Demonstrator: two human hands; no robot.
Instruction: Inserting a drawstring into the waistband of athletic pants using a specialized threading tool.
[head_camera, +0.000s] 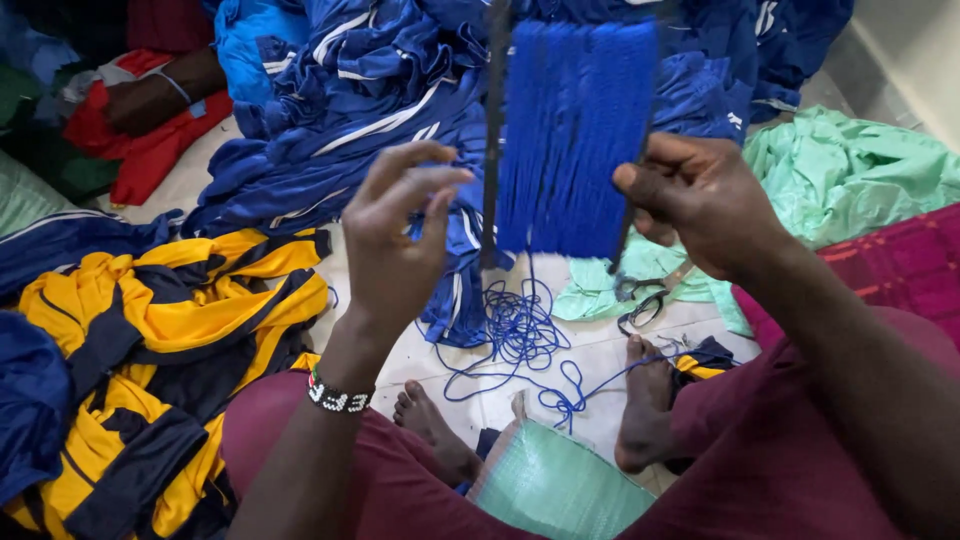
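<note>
1. Winding blue cord (578, 130) around a dark, narrow frame (491, 150) is the work in hand; the wound block is hanging upright between the two hands, above the floor in front of the seated person's knees.
2. Gripping the right side of the frame, the right hand (700, 205) is clamped on it with the thumb pressing toward the wound cord.
3. Hovering just left of the frame, the left hand (395, 235) is pinching its thumb and fingertips together; whether a strand is running between them I cannot tell, as it is too thin to see.
4. Judging by the thick, even layer of turns, much of the winding is looking done.
5. Lying in a tangled heap on the pale floor (600, 350) between the bare feet, loose blue cord (515, 335) is trailing down from the frame, so a fair length is seemingly waiting to be taken up.
6. Resting on the floor just right of that heap, near the green cloth (850, 170), is a pair of scissors (640, 305).
7. Piling up toward the far edge of the floor are blue garments (340, 110); yellow-and-navy garments (170, 330) are lying at the left.
</note>
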